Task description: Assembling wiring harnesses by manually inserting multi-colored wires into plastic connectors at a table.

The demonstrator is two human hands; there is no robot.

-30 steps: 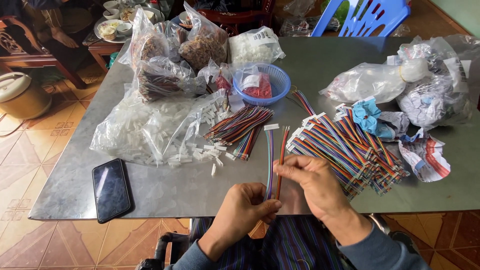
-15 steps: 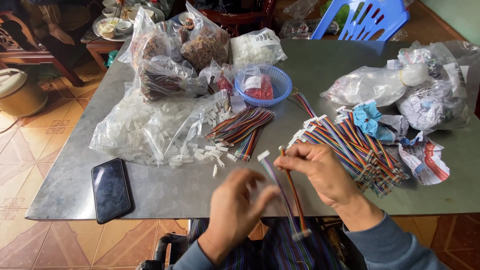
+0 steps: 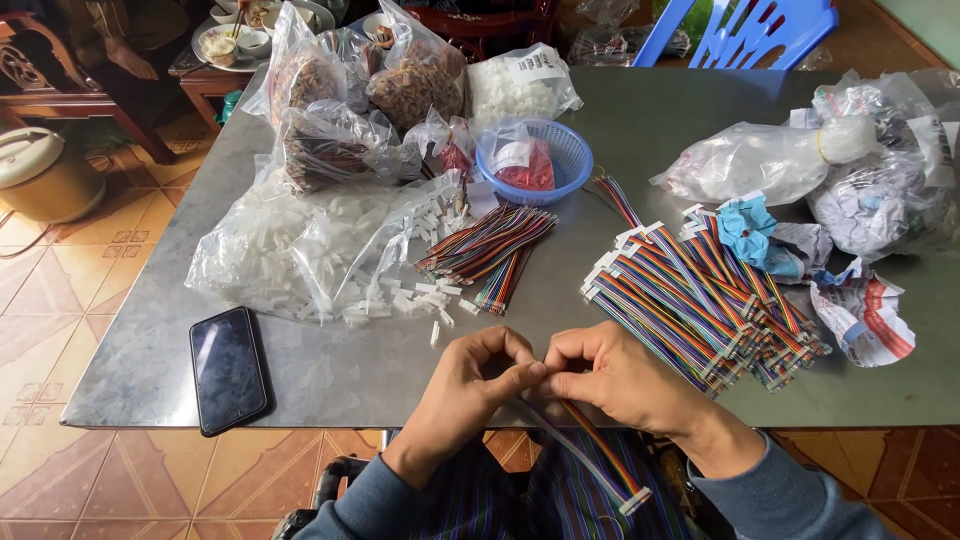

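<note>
Pinching one rainbow ribbon cable point(image 3: 590, 455) between both fists at the table's point(image 3: 640, 130) near edge: left hand point(image 3: 470, 385) and right hand point(image 3: 620, 380) closed tight, fingertips touching.

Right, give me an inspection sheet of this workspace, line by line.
Surface: grey metal table, heavily loaded; bare strip along the near edge.
Job's things: rainbow ribbon cable pinched at one end between both hands, white connector on its hanging end; finished cable stack to the right; loose cable bundle at centre; white connector housings spilling from a clear bag.
Clutter: black phone, blue basket, crumpled papers, tied plastic bags.
Grippers: left hand and right hand meet fingertip to fingertip at the table edge.
Cables: only ribbon cables seen.
Surroundings: tiled floor, blue plastic chair, side table with bowls.
</note>
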